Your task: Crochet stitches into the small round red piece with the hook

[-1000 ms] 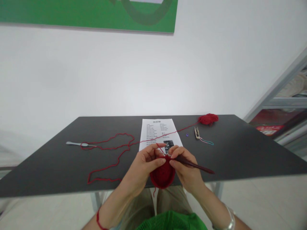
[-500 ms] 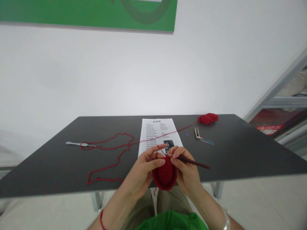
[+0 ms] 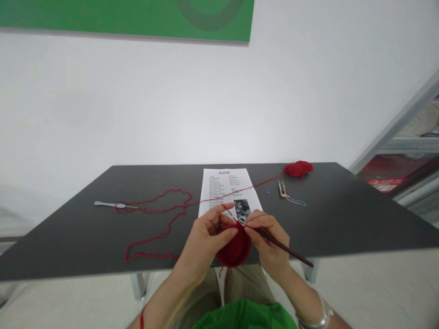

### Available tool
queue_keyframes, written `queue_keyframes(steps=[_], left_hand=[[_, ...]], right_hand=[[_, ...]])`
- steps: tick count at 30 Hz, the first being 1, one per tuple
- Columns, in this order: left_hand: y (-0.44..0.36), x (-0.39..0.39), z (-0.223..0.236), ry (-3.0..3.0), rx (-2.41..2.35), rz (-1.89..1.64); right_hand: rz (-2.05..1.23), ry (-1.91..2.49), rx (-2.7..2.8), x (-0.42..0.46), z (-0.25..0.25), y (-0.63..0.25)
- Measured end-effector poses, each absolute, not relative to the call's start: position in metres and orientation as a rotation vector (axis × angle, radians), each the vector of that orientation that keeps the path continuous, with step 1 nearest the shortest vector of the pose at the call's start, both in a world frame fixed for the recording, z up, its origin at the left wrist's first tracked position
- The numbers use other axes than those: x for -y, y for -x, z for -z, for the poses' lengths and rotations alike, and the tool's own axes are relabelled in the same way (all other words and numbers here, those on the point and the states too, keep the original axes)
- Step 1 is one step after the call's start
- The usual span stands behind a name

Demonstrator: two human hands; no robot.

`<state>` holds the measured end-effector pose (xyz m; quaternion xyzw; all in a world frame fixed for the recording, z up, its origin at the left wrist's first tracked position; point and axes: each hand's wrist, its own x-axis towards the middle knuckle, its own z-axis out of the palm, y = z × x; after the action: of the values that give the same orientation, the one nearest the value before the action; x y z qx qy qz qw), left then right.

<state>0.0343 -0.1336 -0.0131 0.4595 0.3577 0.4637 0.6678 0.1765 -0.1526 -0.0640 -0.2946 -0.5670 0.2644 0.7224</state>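
My left hand (image 3: 207, 235) pinches the edge of a round, cupped piece of red crochet (image 3: 235, 249), thumb on its near side. Red yarn (image 3: 228, 210) runs over the raised left index finger. A crochet hook (image 3: 284, 246) with a dark brown handle lies in my right hand (image 3: 270, 237), gripped between thumb and fingers. Its metal tip meets the top edge of the crochet piece, though the exact stitch is too small to make out. A short yarn tail hangs below the piece.
A printed sheet (image 3: 222, 183) lies on the dark table (image 3: 82, 237) beyond my hands. Right of it are a red yarn ball (image 3: 298, 169), thread snips (image 3: 281, 188) and a small purple ring (image 3: 268, 192). A grey-handled hook (image 3: 106, 204) lies left, with loose yarn around it.
My right hand has turned a little, and the hook's handle now points further down to the right. The crochet piece has tilted, showing less of its inside. Its right edge is out of my right fingers.
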Motion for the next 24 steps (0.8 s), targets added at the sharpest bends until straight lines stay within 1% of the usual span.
queue_keyframes(steps=[4, 9, 12, 18, 24], left_hand=[[-0.035, 0.134, 0.014, -1.003, -0.776, -1.017], [-0.034, 0.134, 0.013, -1.008, -0.769, -1.005], [-0.031, 0.134, 0.013, -1.044, -0.776, -0.969], [-0.031, 0.134, 0.012, -1.024, -0.771, -0.982], [-0.035, 0.135, 0.014, -0.972, -0.727, -1.011]], right_hand=[[-0.665, 0.627, 1.131, 0.151, 0.064, -0.173], [-1.047, 0.565, 0.955, 0.148, 0.060, -0.173], [-1.171, 0.558, 0.903, 0.148, 0.056, -0.174], [-1.172, 0.535, 0.825, 0.151, 0.055, -0.171], [-0.957, 0.543, 0.834, 0.152, 0.059, -0.165]])
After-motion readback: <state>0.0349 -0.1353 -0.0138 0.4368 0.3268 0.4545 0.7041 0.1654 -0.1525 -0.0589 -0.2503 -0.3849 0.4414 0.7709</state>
